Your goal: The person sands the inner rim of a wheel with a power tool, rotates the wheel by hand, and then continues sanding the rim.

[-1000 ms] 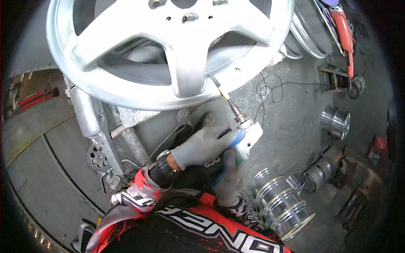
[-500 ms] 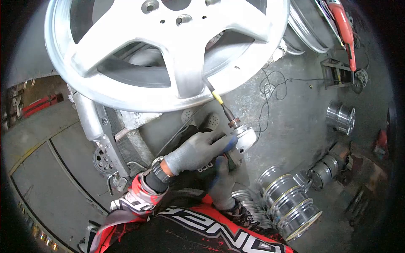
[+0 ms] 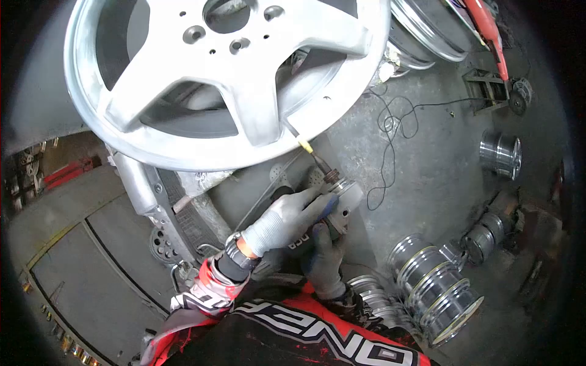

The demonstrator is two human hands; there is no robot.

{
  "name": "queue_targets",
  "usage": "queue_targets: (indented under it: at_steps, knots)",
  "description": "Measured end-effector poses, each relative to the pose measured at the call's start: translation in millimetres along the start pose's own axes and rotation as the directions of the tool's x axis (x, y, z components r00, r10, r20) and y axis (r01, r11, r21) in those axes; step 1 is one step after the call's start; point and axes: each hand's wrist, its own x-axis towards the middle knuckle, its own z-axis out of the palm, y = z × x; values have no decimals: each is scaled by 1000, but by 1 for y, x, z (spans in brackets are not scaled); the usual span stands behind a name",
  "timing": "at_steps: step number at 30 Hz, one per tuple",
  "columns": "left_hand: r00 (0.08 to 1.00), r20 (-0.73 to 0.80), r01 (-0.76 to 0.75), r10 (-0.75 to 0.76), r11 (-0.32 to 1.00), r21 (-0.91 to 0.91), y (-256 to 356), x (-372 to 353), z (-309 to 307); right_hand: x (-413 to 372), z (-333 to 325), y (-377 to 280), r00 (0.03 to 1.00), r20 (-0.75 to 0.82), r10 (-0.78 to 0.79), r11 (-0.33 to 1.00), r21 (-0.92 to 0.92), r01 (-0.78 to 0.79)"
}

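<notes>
A silver alloy wheel with broad spokes fills the top of the view. Both gloved hands hold a power tool like an angle grinder, with a pale metal head and dark body. From its head a long dark shaft with a yellow band reaches up to the wheel, its tip where a spoke meets the rim. My left hand, a watch at its wrist, is closed over the tool's body behind the head. My right hand grips the body from below, its fingers partly hidden.
Stacked chrome wheels stand on the floor at lower right, with another wheel farther up. A black cable loops across the floor. A red power tool is at upper right. Under the wheel is a metal stand.
The wheel and tool now sit slightly farther left in view, and more of the wheel's hub shows. Both hands keep their grip, and the shaft tip stays by the same spoke.
</notes>
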Motion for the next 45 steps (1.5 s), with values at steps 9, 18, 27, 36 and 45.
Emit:
queue_targets:
  at_steps: [9,18,27,36,45]
  knots:
    - [919,154,389,-363,766,-512,81,53,-6,12,-19,-96,984,126,-125,992,17,124]
    - [948,102,319,-303,877,-360,97,38,23,20,-13,-178,880,374,-292,908,-181,378]
    - [963,-14,263,-268,954,-143,72,83,60,124,-68,-200,596,798,94,668,-494,556]
    - [713,-155,-160,-683,57,-985,77,61,86,178,-19,-251,457,813,360,346,-571,744]
    - [725,-58,-395,-686,-346,-851,98,103,116,197,0,-250,266,805,530,41,-337,940]
